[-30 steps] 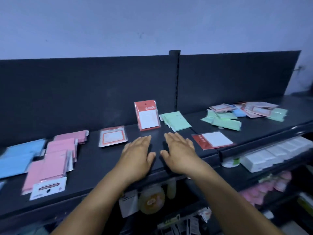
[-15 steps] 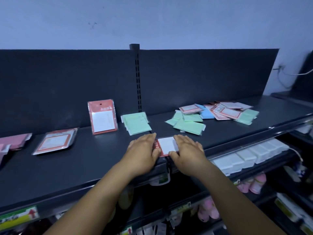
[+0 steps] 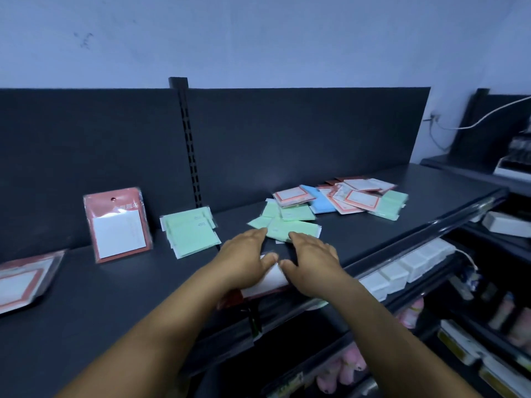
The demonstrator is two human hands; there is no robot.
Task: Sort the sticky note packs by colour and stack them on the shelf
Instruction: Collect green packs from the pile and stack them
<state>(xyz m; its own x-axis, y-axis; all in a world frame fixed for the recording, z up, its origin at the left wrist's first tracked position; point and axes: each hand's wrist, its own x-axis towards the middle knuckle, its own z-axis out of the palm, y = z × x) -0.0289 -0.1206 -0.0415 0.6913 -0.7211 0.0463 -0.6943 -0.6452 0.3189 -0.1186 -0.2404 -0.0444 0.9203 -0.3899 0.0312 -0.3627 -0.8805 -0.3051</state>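
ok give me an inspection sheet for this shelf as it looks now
surface: dark shelf, packs spread along it
job's things: red pack at front edge under both hands; red pack leaning upright on back panel; green stack; mixed pile of green, blue, red
clutter: another red pack flat at far left
grippers: left hand and right hand rest flat on the front pack
cables: white cable on the wall at right
surroundings: white boxes on lower shelf

We see two bare forearms, with no sleeves reaching into view. The left hand [image 3: 244, 261] and right hand [image 3: 311, 264] wear nothing: no gloves, rings or watch.
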